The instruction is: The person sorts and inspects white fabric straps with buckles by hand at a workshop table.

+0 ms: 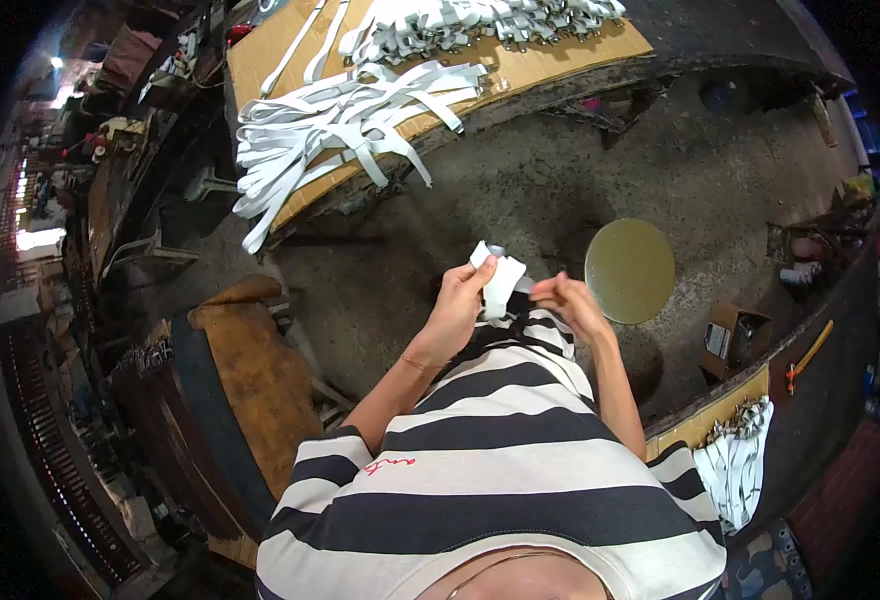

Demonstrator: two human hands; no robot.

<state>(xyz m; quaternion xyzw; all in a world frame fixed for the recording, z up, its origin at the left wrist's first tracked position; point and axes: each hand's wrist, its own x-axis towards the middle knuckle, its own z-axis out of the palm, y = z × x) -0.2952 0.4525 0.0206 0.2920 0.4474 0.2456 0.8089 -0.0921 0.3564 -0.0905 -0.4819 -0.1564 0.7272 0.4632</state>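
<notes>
A white fabric strap point(501, 287), looped and folded, is in front of my striped shirt. My left hand point(457, 303) is closed on it, the thumb pressing its upper part. A small shiny piece shows at the strap's top edge, too small to make out. My right hand point(577, 308) is on the other side with bent fingers, slightly blurred, its fingertips pinched at the strap's right end. Beyond my hands, a pile of long white straps point(330, 135) lies on a cardboard sheet point(550, 68), some ends hanging over its edge.
More straps with metal clips point(480, 25) are heaped at the back of the cardboard. A round stool top point(630, 271) stands to the right. Clipped straps point(735, 465) and an orange-handled tool point(810, 357) lie on the right-hand table. A brown padded chair point(255, 370) is at left.
</notes>
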